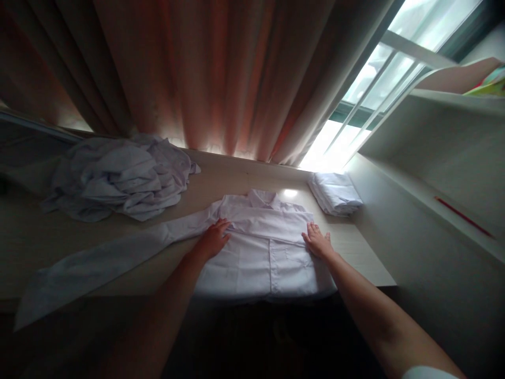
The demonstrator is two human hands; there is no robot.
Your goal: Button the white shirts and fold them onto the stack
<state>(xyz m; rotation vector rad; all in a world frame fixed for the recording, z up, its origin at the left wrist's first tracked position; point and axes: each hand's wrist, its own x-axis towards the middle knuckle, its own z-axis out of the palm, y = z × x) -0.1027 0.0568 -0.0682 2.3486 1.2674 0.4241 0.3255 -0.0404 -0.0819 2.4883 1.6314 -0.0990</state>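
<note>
Forearms [379, 310] reach away from us over the near edge of the tabletop [366, 258], where a white shirt [240, 263] lies front up beneath our two hands. We see its long sleeve [114, 263] stretched out to the left, the end passing beyond that near edge. Our left hand [215, 239] rests at the shirt's left side, fingers laid out and gripping nothing. Our right hand [317, 241] rests on the opposite side, fingers extended and loose, beside one end of a folded band of cloth [268, 222] across the chest. Past it we see the collar [262, 199]. Farther off to the left sits a crumpled heap of white cloth [122, 176]; to the right, a folded white stack [335, 193] lies near the side panel [394, 216]. Behind everything we face a reddish-brown curtain [221, 79] and, at right, a bright window [366, 79].
</note>
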